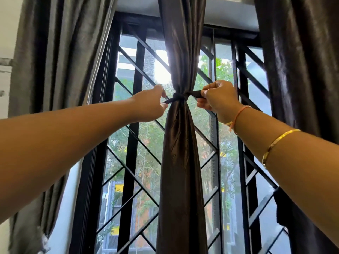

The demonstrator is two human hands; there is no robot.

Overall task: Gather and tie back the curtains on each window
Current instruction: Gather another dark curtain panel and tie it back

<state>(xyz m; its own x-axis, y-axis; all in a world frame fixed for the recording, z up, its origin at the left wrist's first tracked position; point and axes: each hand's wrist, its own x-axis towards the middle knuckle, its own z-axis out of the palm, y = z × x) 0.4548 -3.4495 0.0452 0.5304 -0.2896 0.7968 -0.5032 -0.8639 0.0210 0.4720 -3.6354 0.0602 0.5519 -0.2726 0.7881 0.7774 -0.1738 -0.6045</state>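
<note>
A dark brown satin curtain (181, 153) hangs gathered into a narrow column in front of the middle of the window. A black tie band (178, 97) is wrapped round it at its narrowest point. My left hand (150, 105) pinches the band's left end just beside the curtain. My right hand (218, 99) grips the band's right end, which sticks out past my fingers. Both ends are stretched outward, away from the knot.
A grey curtain (60, 70) hangs loose at the left and another dark curtain (300, 70) at the right. Behind them is a window with a black diamond grille (135, 136) and mesh. A white wall edge shows at far left.
</note>
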